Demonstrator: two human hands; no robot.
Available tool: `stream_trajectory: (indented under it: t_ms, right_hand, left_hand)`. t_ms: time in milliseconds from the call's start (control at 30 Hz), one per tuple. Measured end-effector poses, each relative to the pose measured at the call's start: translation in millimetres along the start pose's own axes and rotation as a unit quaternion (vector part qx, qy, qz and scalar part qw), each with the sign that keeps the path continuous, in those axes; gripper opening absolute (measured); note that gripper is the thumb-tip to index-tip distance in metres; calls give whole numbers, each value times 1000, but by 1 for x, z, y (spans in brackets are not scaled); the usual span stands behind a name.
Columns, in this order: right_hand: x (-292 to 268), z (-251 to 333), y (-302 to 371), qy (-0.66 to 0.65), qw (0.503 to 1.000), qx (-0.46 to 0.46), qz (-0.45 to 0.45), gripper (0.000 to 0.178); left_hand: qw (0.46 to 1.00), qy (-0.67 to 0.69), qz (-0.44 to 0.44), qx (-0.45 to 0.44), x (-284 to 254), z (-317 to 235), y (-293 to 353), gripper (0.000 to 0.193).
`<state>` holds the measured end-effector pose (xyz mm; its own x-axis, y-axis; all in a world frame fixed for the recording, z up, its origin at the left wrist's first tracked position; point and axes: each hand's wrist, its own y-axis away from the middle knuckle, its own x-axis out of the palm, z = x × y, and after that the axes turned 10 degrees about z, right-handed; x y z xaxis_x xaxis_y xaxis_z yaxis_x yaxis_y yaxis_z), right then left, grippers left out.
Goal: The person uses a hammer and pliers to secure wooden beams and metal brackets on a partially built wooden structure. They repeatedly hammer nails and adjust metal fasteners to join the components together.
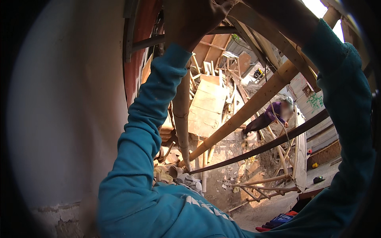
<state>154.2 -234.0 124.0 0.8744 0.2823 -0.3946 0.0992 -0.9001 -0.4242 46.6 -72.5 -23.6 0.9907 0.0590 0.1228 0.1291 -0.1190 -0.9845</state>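
Observation:
Both my arms, in teal sleeves, reach up past the top of the view. My left hand [194, 22] is cut off by the upper edge, its fingers mostly hidden, beside a dark bar [149, 43]. Of my right arm only the sleeve and dark forearm show; the hand lies beyond the top edge. A flat wooden strip [274, 35] passes near that forearm. An upright bamboo pole [181, 115] stands under my left forearm. From its foot a thick bamboo pole [246, 107] slants up to the right, and a dark pole [262, 146] runs lower.
A pale wall [71, 119] rises close on my left. Far below lie a wooden board [206, 105], timber scraps and rubble. A person in purple [274, 113] bends there, near a metal sheet fence [317, 105]. A pole frame [266, 186] and red and blue cloth [279, 220] lie lower right.

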Motion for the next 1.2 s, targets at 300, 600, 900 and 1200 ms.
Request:
stream_trajectory:
  t_ms: [300, 600, 900, 1200]
  right_hand:
    - [9, -17, 13, 24, 999, 14, -24, 52]
    - [28, -14, 20, 20, 995, 23, -94, 53]
    - [36, -24, 17, 8, 995, 37, -92, 54]
    - [44, -31, 20, -13, 993, 52, -105, 55]
  left_hand:
    - [993, 54, -38, 97, 20, 24, 2, 69]
    - [990, 33, -57, 124, 9, 28, -5, 69]
    - [993, 9, 8, 121, 5, 12, -8, 47]
    - [958, 165, 226, 62, -32, 14, -44, 41]
